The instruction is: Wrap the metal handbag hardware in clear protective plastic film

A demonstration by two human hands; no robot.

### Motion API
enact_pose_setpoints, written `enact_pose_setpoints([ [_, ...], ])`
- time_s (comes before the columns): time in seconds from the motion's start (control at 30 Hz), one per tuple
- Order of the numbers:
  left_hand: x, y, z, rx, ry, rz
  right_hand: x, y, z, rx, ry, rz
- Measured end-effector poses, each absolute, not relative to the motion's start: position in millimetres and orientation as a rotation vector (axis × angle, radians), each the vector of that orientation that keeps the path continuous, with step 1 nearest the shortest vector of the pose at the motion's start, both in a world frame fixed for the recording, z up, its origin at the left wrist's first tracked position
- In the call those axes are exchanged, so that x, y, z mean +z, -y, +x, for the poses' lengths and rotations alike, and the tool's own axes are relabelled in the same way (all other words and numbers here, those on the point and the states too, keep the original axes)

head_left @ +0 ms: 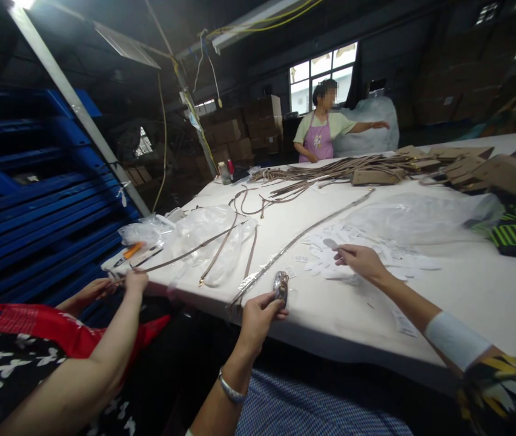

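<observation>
My left hand [258,318], with a bangle on its wrist, pinches a small dark bundle [280,286] with shiny metal fittings, apparently wrapped in clear plastic, above the table's front edge. Between the thumb and fingers of my right hand [358,260] is a small greyish rounded piece [330,243]; its kind is unclear. Below that hand, many white paper labels [337,266] lie scattered. A long strap [294,239], partly covered in clear plastic, runs diagonally across the table left of the labels.
At left, a co-worker's hands [135,281] hold a thin brown strap [185,248]. Clear plastic bags [208,230] lie nearby on the white table [276,209]. Brown straps [326,169] and flat brown pieces [462,160] are piled farther back. Another person [321,130] stands across the table.
</observation>
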State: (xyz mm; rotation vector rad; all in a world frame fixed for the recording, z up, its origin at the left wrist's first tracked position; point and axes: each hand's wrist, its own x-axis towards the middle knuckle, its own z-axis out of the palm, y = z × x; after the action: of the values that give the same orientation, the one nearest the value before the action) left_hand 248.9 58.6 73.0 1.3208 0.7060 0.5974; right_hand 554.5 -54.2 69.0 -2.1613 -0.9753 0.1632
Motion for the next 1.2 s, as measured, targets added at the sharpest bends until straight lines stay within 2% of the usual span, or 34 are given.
enact_pose_setpoints([
  [0.33, 78.0, -57.0, 262.4, 0.588, -0.685, 1.218, 68.1, 79.3, 479.3, 0.612, 0.857, -1.567],
  [0.43, 75.4, -60.5, 269.0, 0.577, -0.704, 1.136, 66.7, 78.4, 474.7, 0.556, 0.755, -1.549],
  [0.6, 76.0, -68.7, 280.5, 0.583, -0.733, 1.071, 69.5, 67.6, 491.4, 0.530, 0.624, -1.248],
  [0.87, 78.7, -71.6, 292.2, 0.607, -0.735, 1.067, 112.7, 60.6, 518.8, 0.266, 0.661, -1.059],
  [1.0, 80.4, -69.9, 293.9, 0.617, -0.727, 1.071, 113.9, 58.3, 520.6, 0.390, 0.626, -1.054],
  [1.2, 81.6, -63.5, 313.1, 0.686, -0.717, 1.041, 83.1, 58.4, 507.7, 0.503, 0.398, -0.970],
])
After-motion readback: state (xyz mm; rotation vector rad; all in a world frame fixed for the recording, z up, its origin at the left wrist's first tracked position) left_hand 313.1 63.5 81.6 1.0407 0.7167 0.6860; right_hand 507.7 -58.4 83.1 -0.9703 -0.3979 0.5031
